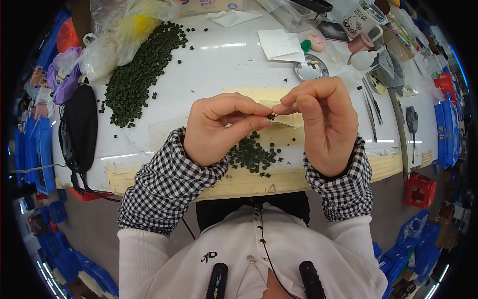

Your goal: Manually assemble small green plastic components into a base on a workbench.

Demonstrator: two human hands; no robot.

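Observation:
Between the thumb and forefinger of my left hand [214, 124] is pinched a small dark green part [271, 117]. My right hand [326, 122] is closed beside it, its fingertips almost meeting the left ones. Something thin and pale shows at the right fingertips; its kind is too small to make out. Under the hands lies a yellowish sheet [246, 93]. Below them, near the table's front edge, spreads a small heap of dark green round parts [251, 154]. A far larger pile of similar dark parts [142, 72] covers the table at the back left.
At the left stand plastic bags [99, 60] and a black pouch [82, 132]. White tissues [280, 45], a round clear lid [309, 69] and a mug [359, 22] are at the back right. Tweezers [368, 109] lie right of my hand. A red stool [419, 189] stands beyond the table.

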